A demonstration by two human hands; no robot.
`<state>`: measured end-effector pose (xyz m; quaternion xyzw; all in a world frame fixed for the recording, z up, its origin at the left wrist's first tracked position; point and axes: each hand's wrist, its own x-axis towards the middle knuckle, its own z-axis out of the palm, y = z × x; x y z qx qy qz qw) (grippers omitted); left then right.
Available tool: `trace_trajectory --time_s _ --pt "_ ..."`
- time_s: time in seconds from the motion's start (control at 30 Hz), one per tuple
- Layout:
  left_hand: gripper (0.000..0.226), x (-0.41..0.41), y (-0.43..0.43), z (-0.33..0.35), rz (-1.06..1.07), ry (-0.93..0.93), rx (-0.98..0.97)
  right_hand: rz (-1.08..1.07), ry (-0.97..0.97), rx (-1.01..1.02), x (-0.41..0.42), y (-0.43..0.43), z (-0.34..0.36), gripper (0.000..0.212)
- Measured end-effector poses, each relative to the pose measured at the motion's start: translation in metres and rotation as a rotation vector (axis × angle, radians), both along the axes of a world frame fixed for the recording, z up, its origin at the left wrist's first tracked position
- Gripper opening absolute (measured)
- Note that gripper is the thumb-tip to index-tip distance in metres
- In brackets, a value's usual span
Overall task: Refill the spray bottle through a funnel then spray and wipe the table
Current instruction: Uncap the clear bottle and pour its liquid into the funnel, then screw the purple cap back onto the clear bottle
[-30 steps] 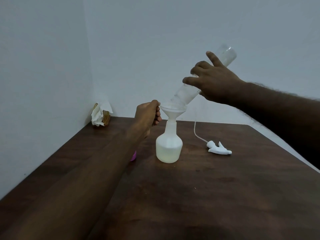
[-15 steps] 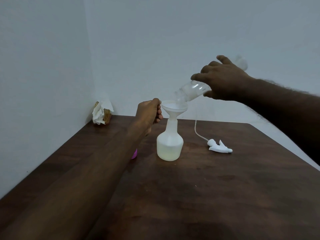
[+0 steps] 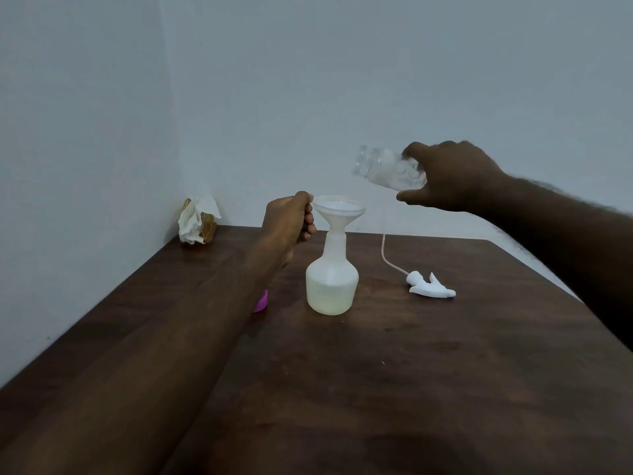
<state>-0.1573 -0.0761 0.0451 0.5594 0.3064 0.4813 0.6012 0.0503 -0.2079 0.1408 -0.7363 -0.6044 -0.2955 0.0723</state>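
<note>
**A:** Where does the spray bottle (image 3: 331, 282) stand?

**B:** Upright on the dark wooden table (image 3: 411, 371), about mid-width and toward the far side. It is translucent white, and pale liquid fills its lower body. A white funnel (image 3: 339, 209) sits with its stem in the neck.

**A:** And the left hand (image 3: 291, 217)?

**B:** It is at the funnel's left rim with its fingers curled in, holding the funnel by that edge. Exactly how the fingertips meet the rim is hidden behind the hand.

**A:** The right hand (image 3: 452, 176)?

**B:** Its fingers and thumb are wrapped round the base end of a clear bottle (image 3: 387, 169). The bottle lies nearly level with its mouth pointing left. It is above and to the right of the funnel and does not touch it. It is blurred, so I cannot tell what is inside.

**A:** What else is on the table?

**B:** A white trigger sprayer (image 3: 432, 289) lies on its side to the right of the spray bottle, apart from it. Its dip tube (image 3: 384, 248) curves up and away toward the far edge. A purple cap (image 3: 261, 301) sits to the left of the spray bottle, partly hidden by the left forearm. In the far left corner, against the wall (image 3: 342, 80), white napkins (image 3: 191, 222) stick out of a wooden holder (image 3: 207, 228).
</note>
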Motion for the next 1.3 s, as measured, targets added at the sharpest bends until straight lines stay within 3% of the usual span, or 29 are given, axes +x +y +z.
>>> trace_trajectory --time_s 0.1,0.4,0.6,0.67,0.77,0.87,1.0,1.17,1.3 --pt "0.027 -0.001 0.000 -0.002 0.005 0.010 0.003 0.001 0.241 -0.003 0.002 -0.003 -0.016 0.065" --pt "0.043 -0.005 0.000 -0.007 0.033 0.043 -0.038 0.065 0.614 -0.033 -0.024 -0.010 -0.047 0.063" --pt "0.041 -0.036 0.006 -0.033 0.179 0.101 -0.022 0.306 0.797 -0.011 -0.062 -0.024 -0.076 0.061" --pt "0.038 -0.055 0.015 -0.053 0.287 0.237 0.135 0.372 0.837 -0.016 -0.077 -0.022 -0.091 0.072" --pt "0.031 -0.085 0.027 -0.081 0.362 0.606 0.555 0.428 0.815 -0.004 -0.103 -0.013 -0.107 0.076" --pt "0.020 -0.105 0.036 -0.101 0.236 0.865 0.665 0.464 0.823 0.003 -0.126 0.001 -0.118 0.075" --pt "0.076 -0.110 0.040 -0.117 0.075 1.093 0.672 0.430 0.824 -0.011 -0.144 0.022 -0.130 0.077" --pt "0.071 -0.107 0.045 -0.119 0.034 1.041 0.638 0.427 0.852 0.036 -0.151 0.037 -0.137 0.074" --pt "0.053 -0.103 0.037 -0.116 0.131 0.597 0.400 0.400 0.832 0.041 -0.153 0.035 -0.136 0.075"
